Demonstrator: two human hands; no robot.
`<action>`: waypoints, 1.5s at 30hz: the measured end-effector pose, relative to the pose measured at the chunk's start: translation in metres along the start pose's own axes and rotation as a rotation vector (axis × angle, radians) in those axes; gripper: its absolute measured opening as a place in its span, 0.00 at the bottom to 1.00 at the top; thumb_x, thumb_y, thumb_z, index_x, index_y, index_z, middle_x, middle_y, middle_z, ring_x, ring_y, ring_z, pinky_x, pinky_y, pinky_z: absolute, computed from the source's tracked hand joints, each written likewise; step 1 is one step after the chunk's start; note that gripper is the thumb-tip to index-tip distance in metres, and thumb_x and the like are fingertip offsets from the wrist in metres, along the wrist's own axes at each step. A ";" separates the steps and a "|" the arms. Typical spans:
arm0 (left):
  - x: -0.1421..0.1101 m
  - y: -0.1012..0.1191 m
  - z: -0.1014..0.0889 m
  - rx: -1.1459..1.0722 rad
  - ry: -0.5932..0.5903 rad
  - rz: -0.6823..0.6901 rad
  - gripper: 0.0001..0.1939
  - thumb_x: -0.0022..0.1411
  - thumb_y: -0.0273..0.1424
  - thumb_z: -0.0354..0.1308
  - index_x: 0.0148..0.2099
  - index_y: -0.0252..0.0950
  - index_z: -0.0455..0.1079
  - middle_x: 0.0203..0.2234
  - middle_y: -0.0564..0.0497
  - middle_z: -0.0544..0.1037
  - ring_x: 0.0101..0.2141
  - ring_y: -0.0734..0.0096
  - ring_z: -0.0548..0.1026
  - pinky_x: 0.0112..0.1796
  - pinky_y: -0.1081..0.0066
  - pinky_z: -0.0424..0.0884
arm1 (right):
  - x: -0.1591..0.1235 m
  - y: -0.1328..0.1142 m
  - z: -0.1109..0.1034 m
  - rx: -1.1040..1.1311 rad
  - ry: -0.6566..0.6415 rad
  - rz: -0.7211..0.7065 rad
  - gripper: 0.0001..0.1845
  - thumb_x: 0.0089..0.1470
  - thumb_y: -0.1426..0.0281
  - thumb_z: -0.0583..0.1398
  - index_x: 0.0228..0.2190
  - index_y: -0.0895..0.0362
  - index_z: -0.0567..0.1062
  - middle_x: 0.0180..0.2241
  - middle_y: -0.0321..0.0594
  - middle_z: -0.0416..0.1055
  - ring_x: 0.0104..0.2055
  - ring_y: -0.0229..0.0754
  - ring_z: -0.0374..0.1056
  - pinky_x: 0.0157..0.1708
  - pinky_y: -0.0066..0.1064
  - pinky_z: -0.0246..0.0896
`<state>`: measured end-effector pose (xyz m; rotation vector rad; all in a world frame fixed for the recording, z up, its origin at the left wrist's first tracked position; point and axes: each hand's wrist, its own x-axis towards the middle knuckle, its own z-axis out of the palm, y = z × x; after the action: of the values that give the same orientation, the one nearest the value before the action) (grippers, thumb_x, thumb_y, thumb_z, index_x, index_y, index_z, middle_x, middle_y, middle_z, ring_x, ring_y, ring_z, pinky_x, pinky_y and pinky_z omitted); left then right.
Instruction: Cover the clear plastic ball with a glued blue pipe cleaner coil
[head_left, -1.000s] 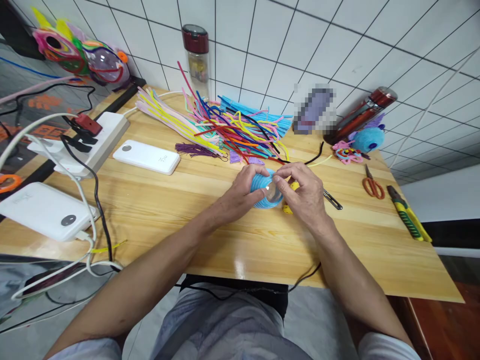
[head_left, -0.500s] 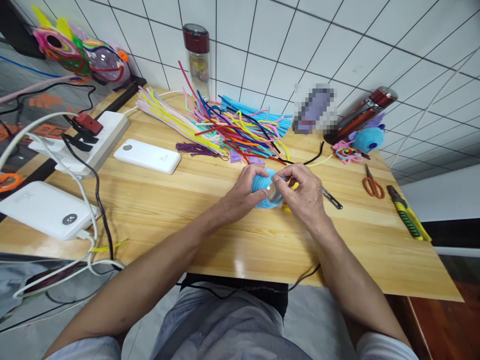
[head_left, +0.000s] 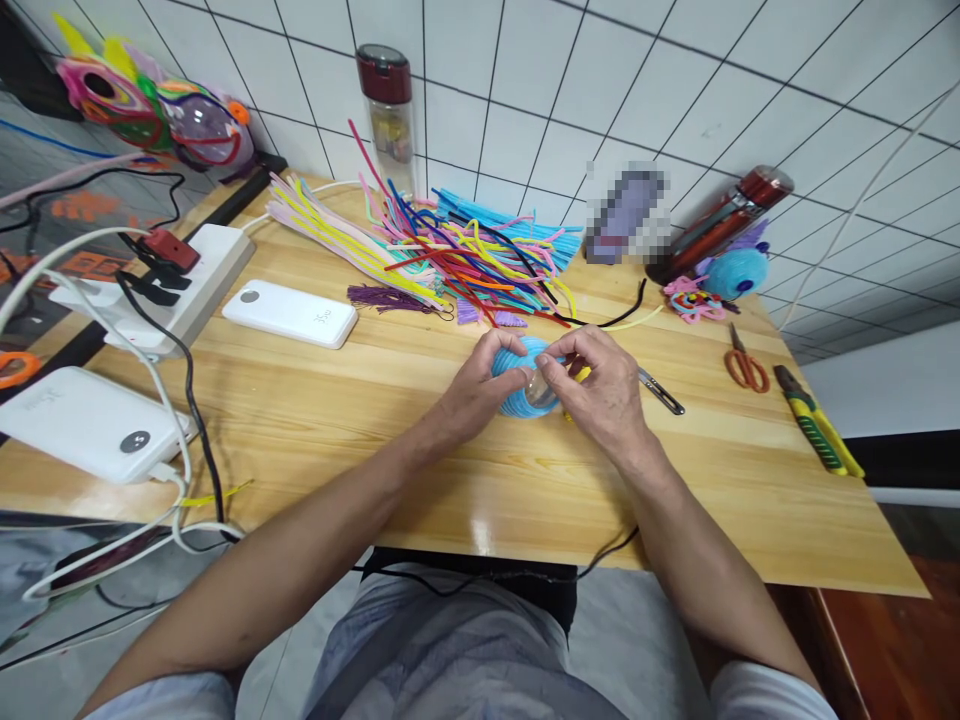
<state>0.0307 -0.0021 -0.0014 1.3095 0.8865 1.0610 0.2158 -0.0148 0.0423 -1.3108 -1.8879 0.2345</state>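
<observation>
A round, clear ball-like piece wound with light-blue pipe cleaner (head_left: 516,404) is held just above or on the table; which of the two, I cannot tell. My left hand (head_left: 474,388) grips it from the left, fingers over the top and thumb across the front. Part of the clear surface shows bare at its right side. There my right hand (head_left: 606,388) pinches thumb and forefinger together at the edge of the blue winding. What sits between those fingertips is hidden. Something yellow (head_left: 583,374) peeks out behind my right hand, and thread snips (head_left: 661,391) lie beside it.
Behind my hands spreads a pile of coloured pipe cleaners (head_left: 480,250). Scissors (head_left: 746,368) and pliers (head_left: 814,425) lie at the right, near a red flask (head_left: 720,225). Power banks (head_left: 291,313), a power strip (head_left: 202,290) and cables occupy the left.
The blue-wound piece has shifted slightly left and appears a little turned between my hands. Both hands keep their hold; the whole view has moved slightly.
</observation>
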 end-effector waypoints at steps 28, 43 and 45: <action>0.004 -0.006 0.002 0.030 0.069 0.077 0.10 0.63 0.38 0.63 0.42 0.41 0.67 0.46 0.49 0.76 0.48 0.60 0.74 0.51 0.62 0.72 | 0.001 0.006 -0.005 0.132 -0.039 0.079 0.08 0.62 0.65 0.66 0.29 0.52 0.80 0.30 0.36 0.76 0.30 0.40 0.70 0.32 0.34 0.66; 0.001 -0.003 0.003 0.210 0.149 0.208 0.07 0.61 0.31 0.63 0.40 0.41 0.68 0.46 0.47 0.78 0.51 0.58 0.77 0.59 0.55 0.74 | -0.001 0.005 -0.005 0.121 -0.011 0.073 0.09 0.60 0.68 0.65 0.27 0.52 0.78 0.27 0.35 0.74 0.29 0.40 0.68 0.32 0.34 0.66; 0.000 -0.002 0.003 0.214 0.159 0.225 0.08 0.61 0.31 0.64 0.40 0.41 0.67 0.45 0.47 0.78 0.51 0.58 0.77 0.59 0.55 0.74 | -0.002 0.003 -0.002 0.095 0.014 0.047 0.09 0.61 0.68 0.65 0.28 0.52 0.78 0.26 0.35 0.74 0.28 0.40 0.68 0.32 0.34 0.66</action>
<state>0.0341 -0.0033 -0.0032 1.5466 1.0095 1.2867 0.2199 -0.0158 0.0409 -1.2902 -1.8139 0.3339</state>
